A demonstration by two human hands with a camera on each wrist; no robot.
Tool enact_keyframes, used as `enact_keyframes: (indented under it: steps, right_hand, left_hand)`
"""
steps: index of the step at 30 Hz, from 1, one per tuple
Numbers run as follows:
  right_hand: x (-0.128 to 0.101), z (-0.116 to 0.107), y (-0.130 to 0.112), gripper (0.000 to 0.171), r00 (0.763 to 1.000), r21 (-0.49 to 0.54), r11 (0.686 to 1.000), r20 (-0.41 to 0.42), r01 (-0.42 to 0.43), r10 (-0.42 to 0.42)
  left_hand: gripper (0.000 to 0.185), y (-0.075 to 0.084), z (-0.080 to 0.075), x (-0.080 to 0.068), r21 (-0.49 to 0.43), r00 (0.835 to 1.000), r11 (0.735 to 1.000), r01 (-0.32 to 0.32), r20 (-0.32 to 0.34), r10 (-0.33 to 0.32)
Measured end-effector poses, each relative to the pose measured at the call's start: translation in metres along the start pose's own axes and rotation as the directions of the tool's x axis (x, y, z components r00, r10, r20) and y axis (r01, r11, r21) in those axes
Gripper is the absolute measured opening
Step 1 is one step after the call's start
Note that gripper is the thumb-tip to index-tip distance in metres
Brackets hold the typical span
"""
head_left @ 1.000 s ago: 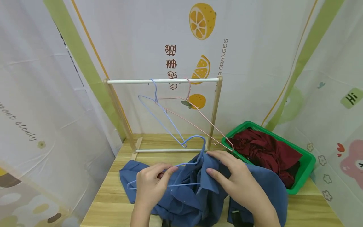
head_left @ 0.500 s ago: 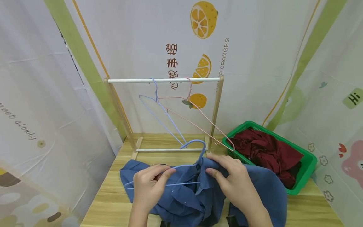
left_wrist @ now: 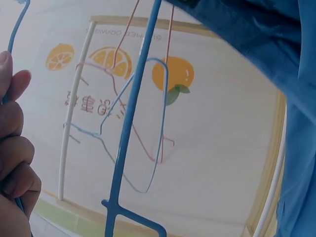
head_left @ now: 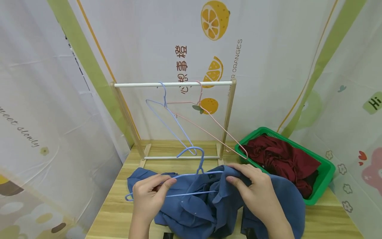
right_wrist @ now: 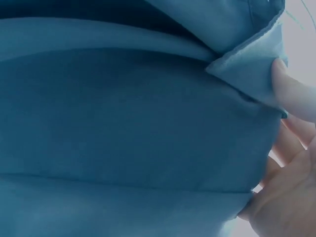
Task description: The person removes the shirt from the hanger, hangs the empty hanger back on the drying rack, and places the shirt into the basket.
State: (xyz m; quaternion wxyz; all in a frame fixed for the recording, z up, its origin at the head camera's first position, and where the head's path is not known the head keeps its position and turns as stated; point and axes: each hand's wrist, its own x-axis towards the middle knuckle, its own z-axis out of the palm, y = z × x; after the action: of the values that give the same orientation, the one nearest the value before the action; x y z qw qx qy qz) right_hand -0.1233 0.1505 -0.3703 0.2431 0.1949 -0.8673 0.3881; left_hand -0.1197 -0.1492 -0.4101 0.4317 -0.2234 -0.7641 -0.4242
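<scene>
In the head view my left hand point(head_left: 150, 199) pinches the left shoulder of a blue hanger point(head_left: 191, 193). The hanger's hook points up, and its right end disappears under the collar of a blue collared shirt point(head_left: 198, 212). My right hand point(head_left: 253, 191) holds that collar between thumb and fingers. Curled fingers of the left hand point(left_wrist: 17, 148) wrap the hanger in the left wrist view, where its lower bar point(left_wrist: 129, 116) runs past. The right wrist view shows the thumb on a folded collar corner point(right_wrist: 252, 69). Most of the shirt lies crumpled on the table.
Behind stands a small rack point(head_left: 176, 84) with a white rail. A light-blue hanger point(head_left: 179, 127) and a pink hanger point(head_left: 221, 127) hang from it. A green basket point(head_left: 323, 179) with dark red cloth point(head_left: 277, 159) sits at right on the wooden table point(head_left: 110, 212).
The left hand has drawn the hanger leftward, its hook moving away from the collar. More of the hanger's right shoulder shows. The right hand has shifted slightly right with the collar.
</scene>
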Motion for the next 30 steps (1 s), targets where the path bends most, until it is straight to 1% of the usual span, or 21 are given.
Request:
enact_keyframes:
  steps: [5,10,12,16,21,23,28,30]
  right_hand:
    - [-0.002,-0.007,0.009,0.045,0.999,-0.009,0.999,-0.009,-0.033,0.033]
    - [-0.006,-0.014,0.020,0.046,0.998,-0.020,0.998,-0.009,-0.056,0.056]
    - [-0.007,-0.017,0.023,0.045,0.997,-0.009,0.998,-0.016,-0.069,0.069]
    - [-0.011,-0.022,0.031,0.043,0.992,0.004,0.992,-0.014,-0.123,0.123]
    - [-0.018,-0.029,0.042,0.039,0.974,-0.005,0.974,-0.014,-0.225,0.225]
    - [-0.020,-0.031,0.049,0.038,0.967,0.013,0.967,-0.013,-0.255,0.255]
    - [-0.025,-0.033,0.066,0.036,0.952,0.065,0.950,0.026,-0.305,0.304]
    - [-0.027,-0.034,0.073,0.035,0.942,0.059,0.940,0.045,-0.335,0.333]
  left_hand:
    - [0.015,-0.005,-0.009,0.000,-0.054,0.999,0.998,-0.037,-0.035,0.035]
    - [0.017,-0.009,-0.019,-0.001,-0.093,0.998,0.995,-0.032,-0.057,0.027]
    - [0.017,-0.011,-0.022,-0.001,-0.101,0.998,0.995,-0.028,-0.063,0.022]
    - [0.019,-0.014,-0.029,-0.003,-0.124,0.998,0.992,-0.022,-0.067,0.014]
    - [0.023,-0.016,-0.035,-0.003,-0.142,0.997,0.990,-0.023,-0.077,0.012]
    - [0.022,-0.017,-0.037,-0.003,-0.148,0.997,0.989,-0.027,-0.080,0.016]
    - [0.022,-0.021,-0.042,-0.004,-0.142,0.996,0.989,-0.032,-0.091,0.019]
    - [0.022,-0.022,-0.045,-0.005,-0.128,0.995,0.991,-0.031,-0.098,0.019]
